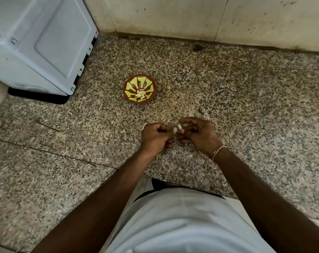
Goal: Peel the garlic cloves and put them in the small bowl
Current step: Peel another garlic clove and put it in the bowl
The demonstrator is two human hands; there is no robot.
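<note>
Both hands meet over the counter [228,99]; the left hand [156,136] and the right hand [198,135] have curled fingers and pinch one small white clove [177,129] between them; the bowl [139,91] stands apart behind them, with peeled cloves [140,94] inside; a grey appliance [39,42] is at far left.

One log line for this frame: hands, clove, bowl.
left hand: pinching garlic clove | right hand: pinching same clove, peeling | small bowl: on counter, holds peeled cloves
</note>
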